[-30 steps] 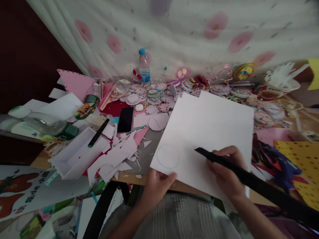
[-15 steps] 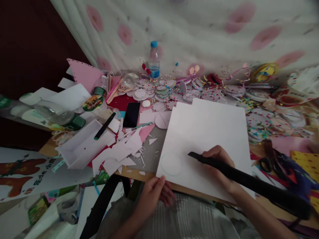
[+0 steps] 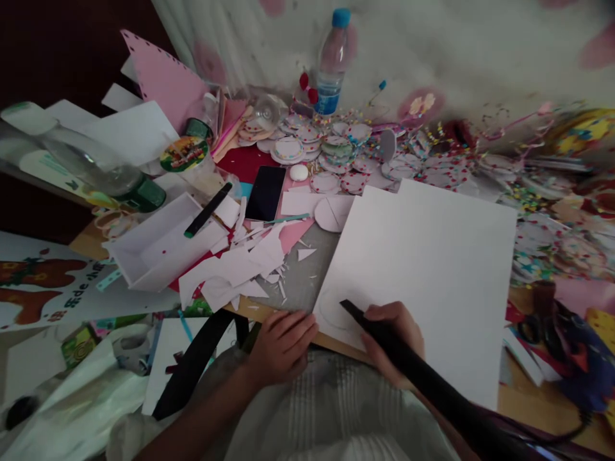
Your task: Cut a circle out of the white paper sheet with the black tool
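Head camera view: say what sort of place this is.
Probably a craft workspace, perhaps in a home: white paper offcuts lie about, decorated discs are piled up, and a pink-spotted curtain hangs behind.

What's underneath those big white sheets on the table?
Beside the white sheets, a grey surface shows at left and the wooden table edge in front. Whatever lies directly beneath them is covered and can't be seen.

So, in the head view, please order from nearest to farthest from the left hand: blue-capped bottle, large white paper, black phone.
From the left hand:
1. Large white paper, just to its right.
2. Black phone, ahead, mid-table.
3. Blue-capped bottle, far back, slightly right.
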Demonstrator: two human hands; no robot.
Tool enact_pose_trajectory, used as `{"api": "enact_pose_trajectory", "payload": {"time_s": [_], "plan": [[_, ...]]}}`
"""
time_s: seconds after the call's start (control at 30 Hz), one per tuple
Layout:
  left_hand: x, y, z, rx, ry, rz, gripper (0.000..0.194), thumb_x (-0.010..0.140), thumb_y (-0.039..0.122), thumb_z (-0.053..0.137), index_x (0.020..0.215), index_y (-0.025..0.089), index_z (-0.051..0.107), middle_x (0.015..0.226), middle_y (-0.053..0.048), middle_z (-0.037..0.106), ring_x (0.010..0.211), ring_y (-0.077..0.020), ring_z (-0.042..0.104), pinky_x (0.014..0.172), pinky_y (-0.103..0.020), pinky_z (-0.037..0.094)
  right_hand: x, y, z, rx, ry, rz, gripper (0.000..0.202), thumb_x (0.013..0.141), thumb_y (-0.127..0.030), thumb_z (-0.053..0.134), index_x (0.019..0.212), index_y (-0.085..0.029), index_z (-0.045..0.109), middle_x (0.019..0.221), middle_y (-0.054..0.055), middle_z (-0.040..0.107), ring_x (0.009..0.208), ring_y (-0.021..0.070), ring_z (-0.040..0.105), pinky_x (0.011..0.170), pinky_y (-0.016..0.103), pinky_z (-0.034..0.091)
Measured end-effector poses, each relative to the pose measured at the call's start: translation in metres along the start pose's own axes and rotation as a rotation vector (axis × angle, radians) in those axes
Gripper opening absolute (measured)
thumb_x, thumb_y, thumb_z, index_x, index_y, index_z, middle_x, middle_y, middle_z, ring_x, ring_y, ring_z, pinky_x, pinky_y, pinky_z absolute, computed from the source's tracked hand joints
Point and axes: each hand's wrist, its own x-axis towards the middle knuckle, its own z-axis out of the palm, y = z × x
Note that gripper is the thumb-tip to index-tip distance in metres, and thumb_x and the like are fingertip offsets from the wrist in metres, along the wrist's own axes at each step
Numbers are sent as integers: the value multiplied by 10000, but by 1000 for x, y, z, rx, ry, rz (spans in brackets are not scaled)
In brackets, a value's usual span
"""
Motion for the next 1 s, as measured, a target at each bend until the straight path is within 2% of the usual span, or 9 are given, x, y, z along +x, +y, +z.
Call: {"api": "enact_pose_trajectory", "payload": {"time_s": [0.1, 0.17, 0.23, 0.33, 0.4, 0.6, 0.8, 1.0], "plan": [[-5, -17, 16, 78, 61, 63, 567, 797, 171, 627, 1329, 359, 568, 1231, -38, 674, 1176, -264, 619, 1023, -360, 346, -1, 0, 19, 26, -133, -104, 319, 741, -123, 622, 984, -282, 492, 625, -52, 512, 438, 110, 411, 433, 251, 316], [-6, -23, 26, 172, 122, 123, 560, 775, 206, 662, 1308, 361, 587, 1174, -34, 704, 1112, -256, 657, 941, -334, 382, 0, 4, 29, -6, -174, -166, 330, 734, -112, 608, 988, -276, 476, 641, -47, 514, 437, 103, 411, 428, 245, 315], [-4, -26, 34, 259, 241, 179, 502, 768, 242, 671, 1253, 362, 628, 1110, -14, 734, 1050, -232, 684, 880, -316, 396, 0, 8, 36, -71, -173, -200, 310, 736, -121, 592, 983, -262, 468, 681, -28, 548, 456, 108, 454, 435, 243, 347], [4, -26, 39, 403, 473, 353, 319, 832, 264, 583, 1128, 310, 691, 1044, 18, 758, 1007, -183, 691, 851, -308, 397, -1, 14, 40, -150, -141, -257, 258, 747, -131, 552, 959, -241, 452, 682, -28, 558, 454, 106, 478, 427, 233, 353], [9, -25, 38, 493, 544, 462, 267, 877, 236, 511, 1059, 255, 706, 1052, 15, 758, 1032, -169, 675, 869, -315, 391, -1, 15, 40, -188, -150, -284, 258, 752, -120, 534, 962, -233, 436, 670, -38, 543, 454, 104, 470, 434, 233, 349], [17, -22, 31, 572, 571, 506, 240, 907, 187, 480, 959, 224, 711, 1036, 21, 761, 1027, -156, 664, 877, -326, 391, 1, 11, 40, -251, -262, -371, 276, 764, -73, 502, 973, -231, 413, 633, -52, 453, 497, 117, 446, 469, 252, 305], [18, -25, 34, 589, 595, 547, 227, 897, 196, 487, 937, 233, 707, 1028, 8, 761, 1015, -162, 671, 878, -333, 394, 1, 5, 43, -322, -279, -378, 220, 779, -91, 488, 944, -221, 422, 655, -31, 494, 512, 117, 460, 476, 261, 298], [21, -24, 33, 577, 622, 558, 291, 904, 222, 428, 913, 213, 718, 996, 6, 768, 983, -161, 671, 839, -339, 395, 2, 9, 41, -288, -269, -374, 221, 768, -92, 483, 927, -229, 416, 644, -34, 505, 492, 109, 445, 477, 246, 313]]}}
